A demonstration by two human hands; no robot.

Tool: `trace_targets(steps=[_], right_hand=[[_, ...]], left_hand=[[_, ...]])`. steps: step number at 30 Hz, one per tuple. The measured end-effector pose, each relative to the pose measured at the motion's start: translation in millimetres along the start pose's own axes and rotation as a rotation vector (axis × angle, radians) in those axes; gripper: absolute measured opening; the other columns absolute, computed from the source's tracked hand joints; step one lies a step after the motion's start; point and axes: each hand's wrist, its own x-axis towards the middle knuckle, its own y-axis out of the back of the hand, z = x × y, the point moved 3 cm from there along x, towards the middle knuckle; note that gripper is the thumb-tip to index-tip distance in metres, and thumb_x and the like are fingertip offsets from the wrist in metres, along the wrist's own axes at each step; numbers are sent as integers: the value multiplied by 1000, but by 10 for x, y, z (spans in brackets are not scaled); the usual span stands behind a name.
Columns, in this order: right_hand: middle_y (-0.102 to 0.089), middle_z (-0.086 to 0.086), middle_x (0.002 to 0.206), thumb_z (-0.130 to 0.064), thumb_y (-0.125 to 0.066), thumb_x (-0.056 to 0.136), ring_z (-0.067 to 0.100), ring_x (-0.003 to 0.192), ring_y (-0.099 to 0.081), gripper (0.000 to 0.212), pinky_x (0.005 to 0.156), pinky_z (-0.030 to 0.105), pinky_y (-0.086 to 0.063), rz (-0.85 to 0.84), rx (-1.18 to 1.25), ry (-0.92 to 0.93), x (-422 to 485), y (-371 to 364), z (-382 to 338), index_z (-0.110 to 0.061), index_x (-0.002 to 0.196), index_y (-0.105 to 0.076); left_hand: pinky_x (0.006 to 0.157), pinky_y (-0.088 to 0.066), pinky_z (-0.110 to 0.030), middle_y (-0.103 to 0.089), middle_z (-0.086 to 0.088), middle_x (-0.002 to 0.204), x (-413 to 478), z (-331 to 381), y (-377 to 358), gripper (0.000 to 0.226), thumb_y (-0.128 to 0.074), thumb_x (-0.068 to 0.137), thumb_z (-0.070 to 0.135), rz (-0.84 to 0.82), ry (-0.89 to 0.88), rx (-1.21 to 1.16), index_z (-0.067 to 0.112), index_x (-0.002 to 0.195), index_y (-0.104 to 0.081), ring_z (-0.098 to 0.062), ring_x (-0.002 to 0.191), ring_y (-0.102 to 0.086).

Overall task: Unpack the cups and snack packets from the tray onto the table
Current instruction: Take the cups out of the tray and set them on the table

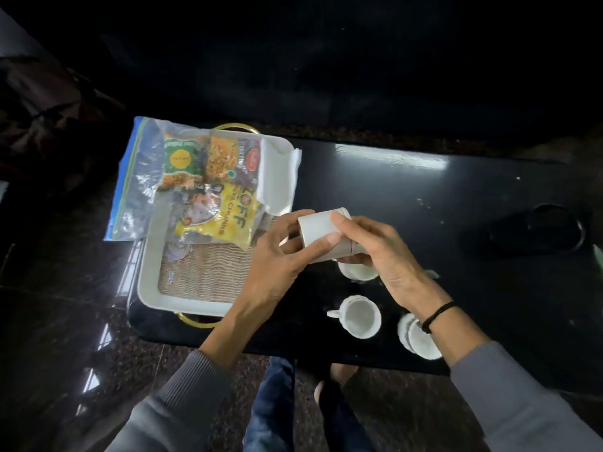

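A white cup [318, 230] lies on its side in the air just right of the tray, held by both hands: my left hand [280, 259] grips its near side, my right hand [375, 252] wraps its far end. The white tray [146, 282] with gold handles sits at the left end of the black table [424, 197]. Inside a clear zip bag [137, 177], several snack packets [222, 207] lie across the tray's far half. Three white cups stand on the table: one [357, 272] under my right hand, one [359, 316] with its handle to the left, one [419, 337] partly behind my right wrist.
A woven mat [202, 275] lines the tray's bottom. A white cloth or paper [284, 177] hangs over the tray's right rim. A dark round object [551, 230] sits at the table's right end. My legs and foot [329, 396] are below the near table edge.
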Motion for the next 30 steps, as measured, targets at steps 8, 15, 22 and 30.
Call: trace_targets(steps=[8, 15, 22, 30], right_hand=[[-80, -8, 105, -61, -88, 66, 12, 96, -77, 58, 70, 27, -62, 276, -32, 33, -460, 902, 226, -27, 112, -76], [-71, -13, 101, -58, -89, 64, 4, 93, -68, 57, 71, 17, -50, 505, -540, -22, -660, 1339, 537, -30, 108, -69], [-53, 6, 126, -36, -87, 74, 27, 123, -50, 68, 85, 27, -37, 418, -853, -8, -587, 1240, 778, -10, 128, -56], [-51, 9, 128, -41, -83, 78, 27, 122, -47, 69, 81, 40, -56, 442, -1066, 26, -520, 1052, 779, -6, 131, -54]], left_hand=[[92, -58, -26, -69, 12, 123, 78, -164, -827, 66, -82, 76, 55, -273, 24, 401, 33, 133, -58, -4, 113, -66], [79, -46, -7, -70, 15, 116, 39, -249, -1134, 35, -80, 86, 30, -266, -106, 792, 26, 119, -70, 2, 99, -66], [74, -40, -1, -70, 18, 100, 49, -378, -1154, 20, -74, 89, 24, -256, -127, 931, 26, 109, -74, 8, 89, -63], [70, -39, 3, -71, 21, 94, 59, -446, -1153, 17, -74, 89, 22, -234, -130, 939, 27, 105, -75, 14, 85, -62]])
